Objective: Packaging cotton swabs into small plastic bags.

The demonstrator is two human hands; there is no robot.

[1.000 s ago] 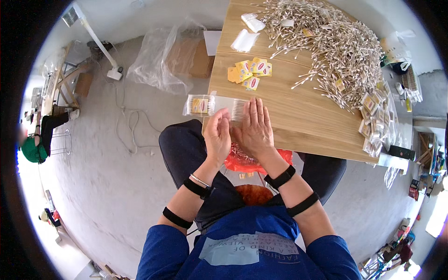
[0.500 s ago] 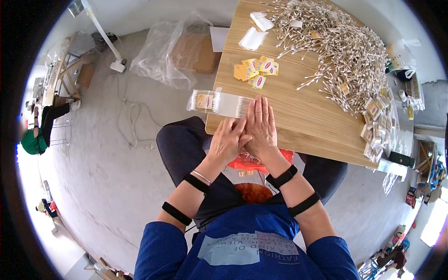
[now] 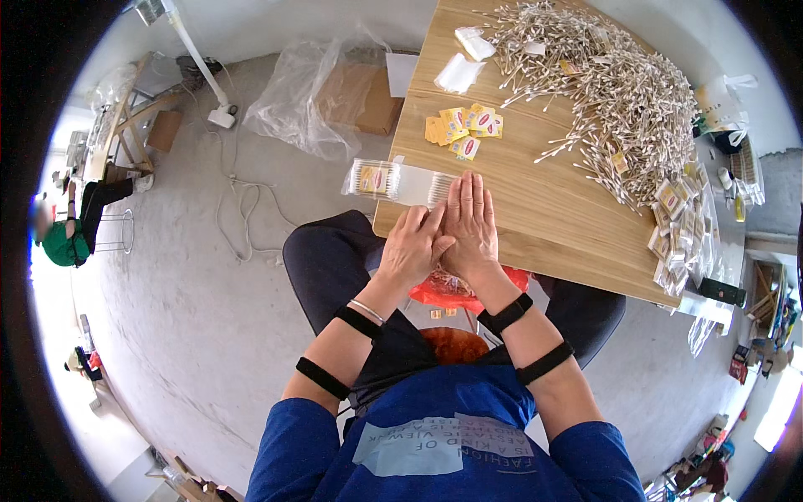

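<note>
My right hand (image 3: 469,230) lies flat near the table's front edge, fingers stretched out and side by side. Its left edge covers part of a row of cotton swabs (image 3: 438,189). My left hand (image 3: 412,249) is just to the left, fingers loosely bent and apart, its thumb against the right hand. Nothing shows in either hand, though the space under the palms is hidden. A clear bag of cotton swabs with a yellow card (image 3: 374,178) sits at the table's left corner, on a pale translucent strip (image 3: 410,186) that reaches toward the loose row.
Several yellow cards (image 3: 465,125) are spread beyond my hands. Clear plastic bags (image 3: 459,74) lie behind them. A big heap of loose cotton swabs (image 3: 619,92) covers the far right, with filled packs (image 3: 676,217) at its near end. A red bag (image 3: 447,289) hangs below the table edge.
The view has shifted slightly. My left fingers have straightened a little and spread beside the right hand, which stays flat in about the same place.
</note>
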